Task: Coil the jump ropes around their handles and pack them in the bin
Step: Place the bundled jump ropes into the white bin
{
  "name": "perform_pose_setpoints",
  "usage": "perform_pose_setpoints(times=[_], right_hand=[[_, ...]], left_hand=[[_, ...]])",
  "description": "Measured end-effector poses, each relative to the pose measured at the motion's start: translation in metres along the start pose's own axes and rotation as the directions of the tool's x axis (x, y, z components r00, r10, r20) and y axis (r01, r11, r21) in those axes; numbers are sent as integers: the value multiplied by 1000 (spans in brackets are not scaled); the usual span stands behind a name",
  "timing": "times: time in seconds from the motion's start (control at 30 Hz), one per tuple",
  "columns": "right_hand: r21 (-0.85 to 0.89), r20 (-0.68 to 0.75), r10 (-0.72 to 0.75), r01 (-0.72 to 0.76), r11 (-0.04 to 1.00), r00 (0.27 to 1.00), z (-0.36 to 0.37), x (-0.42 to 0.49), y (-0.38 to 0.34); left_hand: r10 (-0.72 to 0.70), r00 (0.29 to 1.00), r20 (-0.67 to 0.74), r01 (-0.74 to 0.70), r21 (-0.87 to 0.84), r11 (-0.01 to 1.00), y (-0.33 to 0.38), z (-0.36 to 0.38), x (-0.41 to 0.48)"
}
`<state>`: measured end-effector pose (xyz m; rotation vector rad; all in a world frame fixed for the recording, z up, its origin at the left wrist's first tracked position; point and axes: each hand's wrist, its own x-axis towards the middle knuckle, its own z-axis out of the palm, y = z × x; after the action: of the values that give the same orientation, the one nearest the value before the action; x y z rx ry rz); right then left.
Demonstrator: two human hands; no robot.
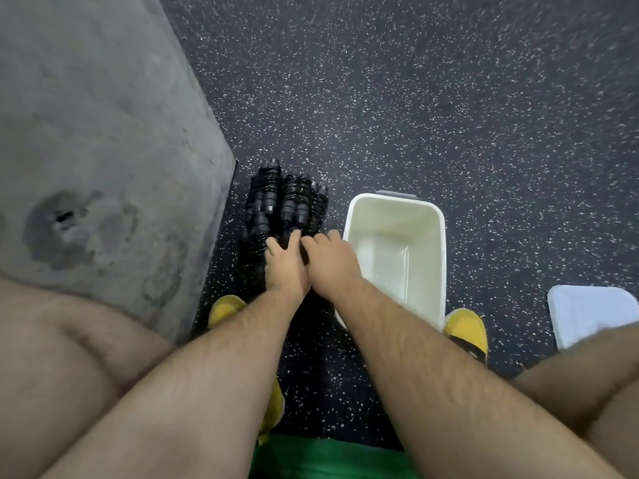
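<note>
Reaching down from a squat, the person is working both hands into the near end of the jump ropes (287, 202), a black pile lying on the speckled floor (432, 98) at centre frame, just left of the bin (387, 216). Left hand (285, 271) and right hand (333, 266) are sitting side by side, touching, fingers bent down onto the pile. Whether either is actually closing round a bundle, cannot tell: the backs of the hands are hiding it. Bundles are looking wound: ridged coils round dark handles, handle ends pointing to the top of the frame. Bin is standing open and looking empty, so packing is likely only starting. White lid (587, 312), presumably the bin's, is lying at the right edge, well apart. Grey slab (103, 133) is filling the upper left, its edge just beside the pile. Handling judgement: ropes are looking light, handles stiff, cord springy and likely wanting to unwind if grabbed loosely. Best hold is probably round the middle of one bundle, fingers clamping across the wraps so handles and coil are moving as one unit. Grabbing a handle tip alone is risking the coil sliding off. Carry is short, rightward into the bin; neighbouring bundles may be snagging and dragging along.
</note>
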<state>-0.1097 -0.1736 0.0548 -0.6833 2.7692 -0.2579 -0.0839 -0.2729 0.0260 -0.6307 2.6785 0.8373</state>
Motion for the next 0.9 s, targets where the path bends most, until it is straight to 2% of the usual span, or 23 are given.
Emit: perform_pose_setpoints(times=[0.17, 0.27, 0.43, 0.53, 0.63, 0.73, 0.8, 0.9], right_hand=[[72, -7, 33, -33, 997, 999, 6, 0, 5], [117, -23, 65, -62, 991, 998, 3, -4, 7], [101, -47, 117, -112, 989, 992, -20, -19, 16], [253, -30, 169, -156, 955, 985, -36, -29, 20], [433, -38, 191, -156, 888, 981, -50, -40, 22], [577, -35, 237, -174, 798, 971, -67, -52, 33], [569, -55, 228, -157, 807, 972, -76, -58, 43], [531, -130, 253, -148, 834, 959, -80, -63, 60]], left_hand=[[-23, 1000, -12, 24, 107, 994, 5, 9, 7], [-47, 998, -31, 48, 50, 998, 11, 7, 3], [39, 996, -81, -41, -12, 999, 10, -1, -13], [110, 982, -150, -127, -105, 986, 20, -18, -24], [175, 931, -321, -250, -208, 946, 40, -41, -35], [119, 910, -398, -295, -415, 861, 60, -56, -47], [112, 905, -410, -327, -506, 798, 72, -56, -53], [149, 910, -387, -358, -551, 754, 82, -45, -57]])
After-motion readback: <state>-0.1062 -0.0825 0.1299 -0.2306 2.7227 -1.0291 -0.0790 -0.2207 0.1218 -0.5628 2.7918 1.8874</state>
